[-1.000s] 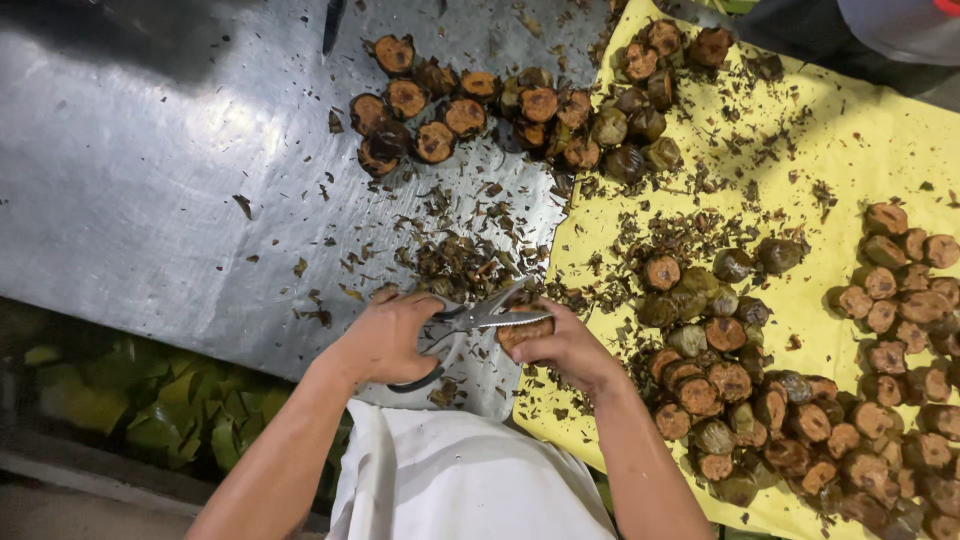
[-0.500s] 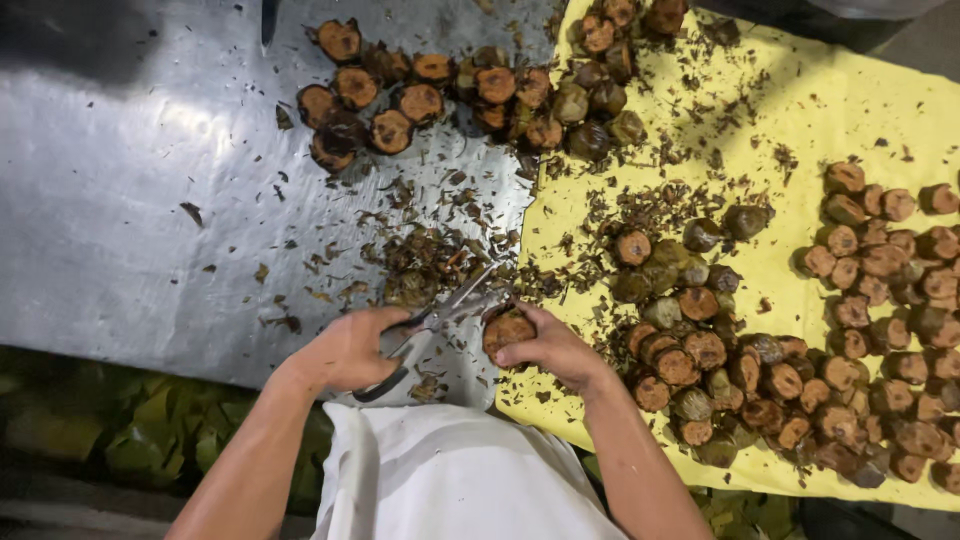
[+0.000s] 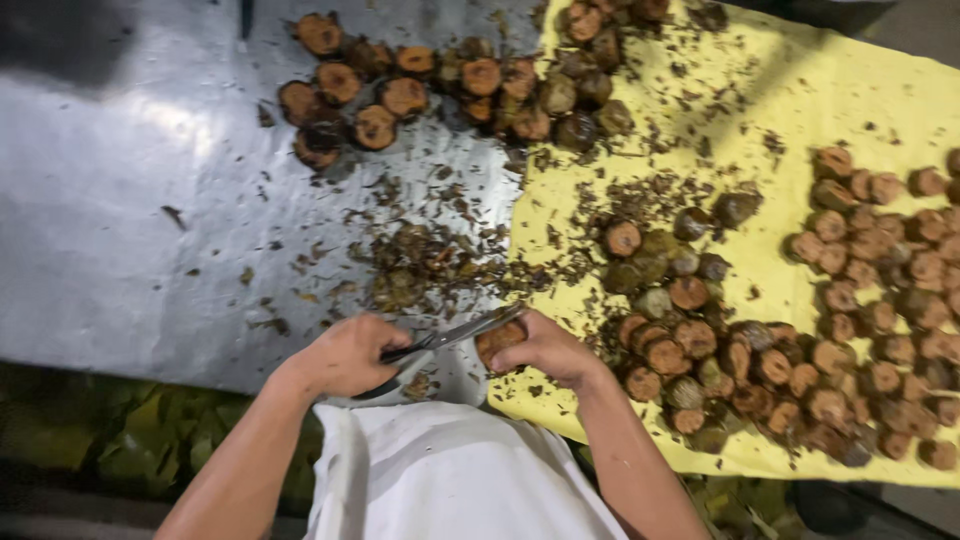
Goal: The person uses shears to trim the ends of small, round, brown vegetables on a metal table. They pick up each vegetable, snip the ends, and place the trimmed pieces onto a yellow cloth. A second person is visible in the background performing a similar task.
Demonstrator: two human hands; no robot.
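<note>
At the metal tabletop's [image 3: 120,230] near edge, the left hand [image 3: 345,355] grips scissors [image 3: 450,335], blades touching a round brown nut [image 3: 497,342] clasped in the right hand [image 3: 545,350], beside the yellow sheet [image 3: 800,110].

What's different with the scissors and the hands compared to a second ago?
The scissors in the left hand were wide open a second ago; now the blades are shut against the brown nut in the right hand. Both hands kept their hold. The nut piles on the metal table and yellow cloth lie as before.
</note>
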